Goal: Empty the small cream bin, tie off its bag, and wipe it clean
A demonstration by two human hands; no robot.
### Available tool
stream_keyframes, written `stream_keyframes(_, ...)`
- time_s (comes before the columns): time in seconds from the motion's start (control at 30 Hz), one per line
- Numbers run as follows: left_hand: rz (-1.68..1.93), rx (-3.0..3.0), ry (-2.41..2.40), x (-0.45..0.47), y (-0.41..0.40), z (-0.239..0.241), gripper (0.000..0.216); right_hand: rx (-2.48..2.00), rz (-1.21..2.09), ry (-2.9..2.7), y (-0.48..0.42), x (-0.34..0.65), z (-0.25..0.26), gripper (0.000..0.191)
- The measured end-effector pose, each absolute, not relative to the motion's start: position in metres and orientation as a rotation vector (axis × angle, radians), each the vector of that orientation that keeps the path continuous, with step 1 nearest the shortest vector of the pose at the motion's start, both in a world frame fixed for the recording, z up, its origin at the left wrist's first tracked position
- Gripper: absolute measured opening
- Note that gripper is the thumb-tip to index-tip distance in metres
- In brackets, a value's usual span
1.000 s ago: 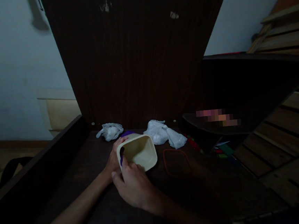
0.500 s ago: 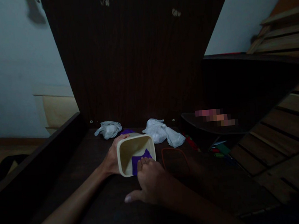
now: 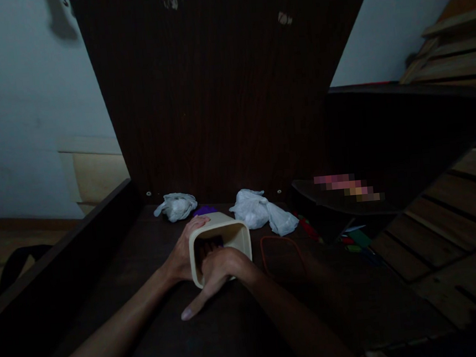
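Note:
My left hand (image 3: 183, 255) grips a cream plastic container (image 3: 214, 219) from its left side, fingers wrapped over the top. The container lies tilted, with its rounded rectangular mouth facing me. Inside the mouth is my right hand (image 3: 220, 263), fingers reaching toward the bottom and thumb stretched outside below the rim. The purple cloth under those fingers is almost wholly hidden in the dark interior. Behind the container a second purple item (image 3: 204, 210) shows in part. An orange rounded-rectangular rim (image 3: 262, 257), perhaps of a lid, lies just right of the container.
Two white plastic-bag bundles (image 3: 176, 207) (image 3: 251, 208) sit against the dark upright panel (image 3: 222, 91). A dark raised edge (image 3: 81, 248) borders the surface on the left. Small coloured items (image 3: 358, 239) lie at the right, beside wooden slats (image 3: 439, 238).
My right hand has pushed deeper into the container, carrying the purple cloth out of sight. The container has tipped slightly; my left hand keeps its hold.

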State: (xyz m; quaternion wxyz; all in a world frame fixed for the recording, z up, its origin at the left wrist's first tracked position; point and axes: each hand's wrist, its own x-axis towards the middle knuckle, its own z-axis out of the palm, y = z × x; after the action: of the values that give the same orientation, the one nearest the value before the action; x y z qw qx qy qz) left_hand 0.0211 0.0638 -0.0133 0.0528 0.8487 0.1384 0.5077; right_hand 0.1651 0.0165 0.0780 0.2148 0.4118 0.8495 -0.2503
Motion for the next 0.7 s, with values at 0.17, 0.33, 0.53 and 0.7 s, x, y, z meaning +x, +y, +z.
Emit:
stream_keyframes(0.17, 1.556, 2.539, 0.418, 0.020, 0.063, -0.010, 0.103, 1.179, -0.821, 2.596, -0.015, 0.178, 0.092, 0.129)
stream_keyframes(0.33, 1.516, 2.537, 0.399, 0.019, 0.063, -0.007, 0.103, 1.207, -0.875, 2.736, -0.061, 0.206, 0.106, 0.115)
stream_keyframes(0.53, 1.489, 2.565, 0.396, 0.018, 0.063, -0.006, 0.115, 1.237, -0.435, 2.897, -0.070, 0.221, 0.098, 0.037)
stream_keyframes(0.7, 1.466, 2.578, 0.394, 0.020, 0.061, -0.005, 0.119, 1.464, -0.284, 2.596, -0.041, 0.207, 0.085, 0.028)
